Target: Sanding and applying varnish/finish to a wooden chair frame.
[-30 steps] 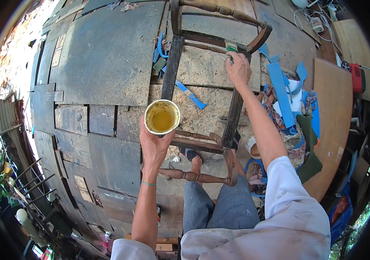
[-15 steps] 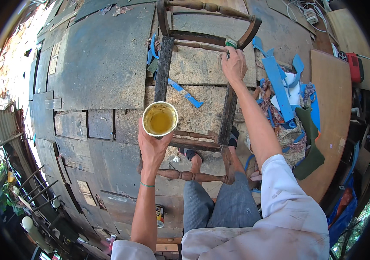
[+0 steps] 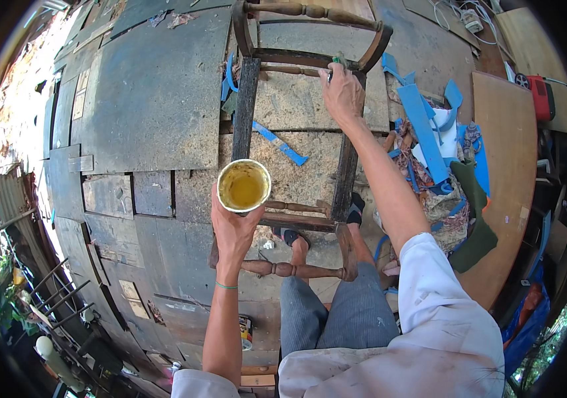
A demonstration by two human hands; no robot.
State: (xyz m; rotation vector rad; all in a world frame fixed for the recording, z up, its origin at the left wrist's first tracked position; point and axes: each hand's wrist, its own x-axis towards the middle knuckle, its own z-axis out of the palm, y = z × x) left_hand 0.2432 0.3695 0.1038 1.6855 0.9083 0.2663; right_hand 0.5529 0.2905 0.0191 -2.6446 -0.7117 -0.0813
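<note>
My left hand (image 3: 233,229) is wrapped round a cup (image 3: 244,187) with a pale rim, held upright over the near part of a wooden frame. Yellowish liquid is inside it, and its inner wall is stained. Farther off, my right hand (image 3: 343,95) is closed on a small green brush-like tool (image 3: 338,60), mostly hidden by my fingers. That tool is at the far dark crossrail, near its right corner. The wooden frame (image 3: 249,106), which looks like a chair frame, has dark rough side rails and brown turned spindles at both ends.
Blue strips (image 3: 423,132) and crumpled rags lie right of the frame, beside a brown board (image 3: 505,179). A red case (image 3: 541,98) is at far right. Sawdust covers the patched floor boards (image 3: 150,99). A small can (image 3: 246,331) stands near my left forearm.
My right hand has shifted a little left along the far crossrail with the green tool. The cup in my left hand has barely moved; it tilts slightly differently.
</note>
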